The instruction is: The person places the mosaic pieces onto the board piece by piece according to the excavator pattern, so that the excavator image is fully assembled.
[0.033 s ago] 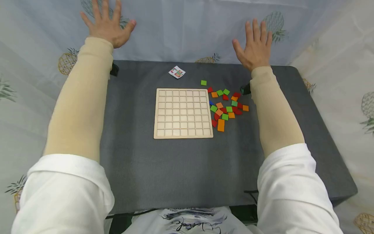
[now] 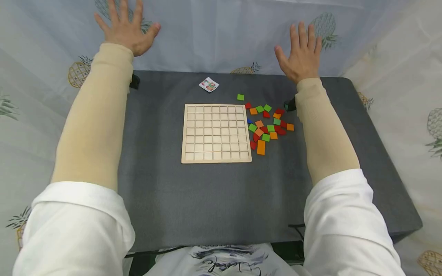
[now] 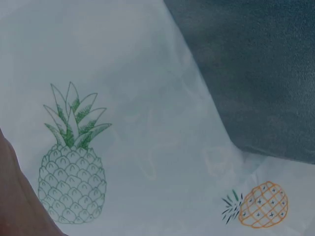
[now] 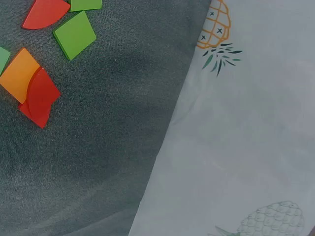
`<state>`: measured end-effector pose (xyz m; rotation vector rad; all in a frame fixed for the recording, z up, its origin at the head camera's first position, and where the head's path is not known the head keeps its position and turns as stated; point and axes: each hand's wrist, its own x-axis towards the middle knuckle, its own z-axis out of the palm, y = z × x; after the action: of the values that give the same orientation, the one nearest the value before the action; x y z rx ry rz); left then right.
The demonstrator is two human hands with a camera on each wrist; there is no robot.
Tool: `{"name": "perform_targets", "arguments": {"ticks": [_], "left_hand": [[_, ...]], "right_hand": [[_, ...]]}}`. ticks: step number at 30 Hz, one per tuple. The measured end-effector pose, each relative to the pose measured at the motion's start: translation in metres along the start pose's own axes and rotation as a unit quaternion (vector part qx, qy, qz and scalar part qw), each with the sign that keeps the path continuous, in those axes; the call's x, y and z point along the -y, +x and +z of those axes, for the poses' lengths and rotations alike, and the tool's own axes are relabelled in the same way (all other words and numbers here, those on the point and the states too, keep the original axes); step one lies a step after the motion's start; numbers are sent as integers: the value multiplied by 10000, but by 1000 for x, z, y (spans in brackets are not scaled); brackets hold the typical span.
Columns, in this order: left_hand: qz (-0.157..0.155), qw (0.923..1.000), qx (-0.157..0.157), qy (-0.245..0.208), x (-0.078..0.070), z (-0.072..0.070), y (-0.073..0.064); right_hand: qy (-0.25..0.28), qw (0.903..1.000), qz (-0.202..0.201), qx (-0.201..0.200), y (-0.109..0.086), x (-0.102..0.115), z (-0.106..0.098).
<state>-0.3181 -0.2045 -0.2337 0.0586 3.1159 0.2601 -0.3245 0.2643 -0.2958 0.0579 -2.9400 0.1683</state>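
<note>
Tiles (image 2: 261, 148) in red, orange and green, with a bit of blue showing, were seen strewn to the left of the right fingers (image 2: 302, 36) and nearer the body, well apart from them. Most were crowded beside the right edge of the board (image 2: 216, 132); whether it was touched by the closest ones could not be told. The board, divided into square cells, was laid flat between the two sets of fingers, nearer the body than either. Beyond it, between the fingers, a printed card (image 2: 208, 84) was placed. The left fingers (image 2: 124, 15) were held straight and spread wide; the right fingers were also held straight, with narrower gaps and the thumb turned outward. Whether the curtain (image 2: 235, 42) was touched by them could not be told. Behind the fingers, the forearms were covered by beige sleeves (image 2: 94, 126). The dark surface (image 2: 214, 207) was stretched below and between them, and pineapples were printed on the curtain.
</note>
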Motion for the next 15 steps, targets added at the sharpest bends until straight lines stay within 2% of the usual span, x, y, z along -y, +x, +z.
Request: {"name": "perform_targets", "arguments": {"ticks": [4,8,12,15], "left_hand": [[59,10000,-10,69,-4,2,4],[239,9996,16,116,-7,3,5],[522,9985,171,49,-4,5,3],[845,9962,203,-22,1,11,0]], "right_hand": [[-1,10000,55,68,-2,-3,-1],[251,9991,214,263,-4,-7,-5],[693,9951,434,551,-11,-16,-12],[912,9912,392,872,-18,-21,-15]]}}
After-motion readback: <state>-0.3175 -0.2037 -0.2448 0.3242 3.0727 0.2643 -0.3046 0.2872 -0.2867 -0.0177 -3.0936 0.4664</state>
